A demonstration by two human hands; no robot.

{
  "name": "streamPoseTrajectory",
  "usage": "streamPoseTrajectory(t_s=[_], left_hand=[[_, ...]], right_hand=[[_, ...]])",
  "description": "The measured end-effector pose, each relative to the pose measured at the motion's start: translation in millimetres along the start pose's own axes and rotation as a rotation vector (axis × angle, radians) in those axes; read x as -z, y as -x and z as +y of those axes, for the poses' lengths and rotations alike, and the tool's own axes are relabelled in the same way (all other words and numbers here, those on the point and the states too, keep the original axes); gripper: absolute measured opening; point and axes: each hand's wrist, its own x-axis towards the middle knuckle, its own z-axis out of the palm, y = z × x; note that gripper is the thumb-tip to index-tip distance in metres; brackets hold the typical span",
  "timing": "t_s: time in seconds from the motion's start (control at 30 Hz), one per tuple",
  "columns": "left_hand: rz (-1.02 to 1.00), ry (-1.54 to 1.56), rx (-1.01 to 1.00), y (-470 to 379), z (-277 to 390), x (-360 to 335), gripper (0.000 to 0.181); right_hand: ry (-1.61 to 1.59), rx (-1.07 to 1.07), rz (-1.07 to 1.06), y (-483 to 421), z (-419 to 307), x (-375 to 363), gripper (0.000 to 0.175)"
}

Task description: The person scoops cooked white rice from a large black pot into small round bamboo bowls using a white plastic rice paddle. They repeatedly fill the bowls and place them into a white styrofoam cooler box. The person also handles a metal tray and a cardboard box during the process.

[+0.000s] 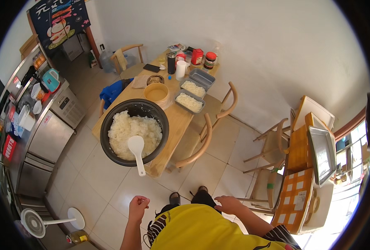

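My left hand (137,207) hangs in the air below the table, its fingers loosely curled in with nothing seen in them. On the other side of my yellow apron, my right hand (228,205) is empty with the fingers loosely spread. Before me a large dark rice pot (165,132) stands at the near end of the table. Cooked white rice (122,128) fills much of it, and a white rice paddle (136,147) rests on the rice, its handle over the near rim. Two grey boxes hold rice: a nearer box (189,101) and one behind it (193,88).
Beyond them on the wooden table (172,125) stand an empty grey box (202,77), a round tan container (156,92), a black bottle (171,62) and several jars. Wooden chairs (200,147) line its right side. A white fan (33,223) stands lower left; taped foam boxes (292,197) stand right.
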Motion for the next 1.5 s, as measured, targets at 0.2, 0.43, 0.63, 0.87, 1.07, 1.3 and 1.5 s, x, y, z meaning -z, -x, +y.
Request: streamPoseTrajectory(t_s=[0.2, 0.43, 0.63, 0.87, 1.07, 1.3, 1.5], left_hand=[[0.079, 0.108, -0.171, -20.6, 64.9, -10.2, 0.014], [0.134, 0.048, -0.353, -73.1, 187.2, -35.4, 0.011], [0.155, -0.342, -0.462, -188.5, 270.9, -86.1, 0.018], [0.183, -0.681, -0.511, -334.1, 302.4, -130.0, 0.027], [0.266, -1.072, -0.535, -399.0, 323.3, -153.4, 0.034], [0.275, -1.093, -0.302, -458.7, 307.7, -146.6, 0.037], [0.474, -1.056, -0.217, -476.9, 299.5, -148.7, 0.027]], right_hand=[[0.034, 0.132, 0.06, -57.1, 8.4, 48.6, 0.046], [-0.218, 0.331, 0.214, -177.6, 11.4, 133.8, 0.029], [-0.433, 0.352, 0.251, -300.2, -19.5, 230.5, 0.024], [-0.536, 0.426, 0.424, -439.6, -52.9, 298.1, 0.03], [-0.583, 0.306, 0.494, -507.5, -75.4, 329.2, 0.038], [-0.576, 0.21, 0.419, -532.6, -91.9, 343.1, 0.036], [-0.548, 0.136, 0.426, -541.2, -95.5, 349.0, 0.037]])
